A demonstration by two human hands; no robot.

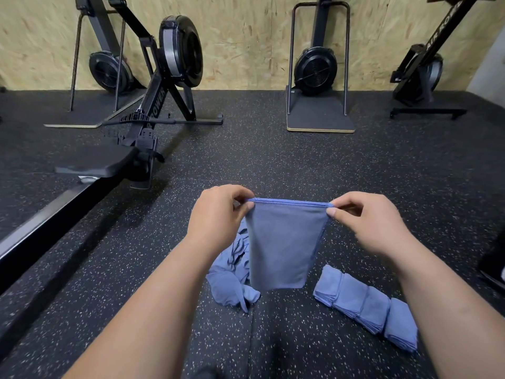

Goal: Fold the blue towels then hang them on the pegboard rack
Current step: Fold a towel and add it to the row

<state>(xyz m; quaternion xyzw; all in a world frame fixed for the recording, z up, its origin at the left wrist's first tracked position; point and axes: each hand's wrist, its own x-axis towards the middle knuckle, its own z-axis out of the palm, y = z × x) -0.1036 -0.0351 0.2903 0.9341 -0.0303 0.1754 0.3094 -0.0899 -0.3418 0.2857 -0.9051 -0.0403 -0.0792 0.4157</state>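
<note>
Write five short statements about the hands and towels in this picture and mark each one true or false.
1. The left hand and the right hand each pinch a top corner of the held towel. True.
2. The folded towels lie to the left of the held towel. False: they lie in a row on its right; the crumpled towels are on its left.
3. The crumpled towels lie in a heap on the floor. True.
4. The folded towels sit on a table. False: they lie on the speckled floor.
5. A towel hangs over the rowing machine. False: nothing hangs on it.
</note>
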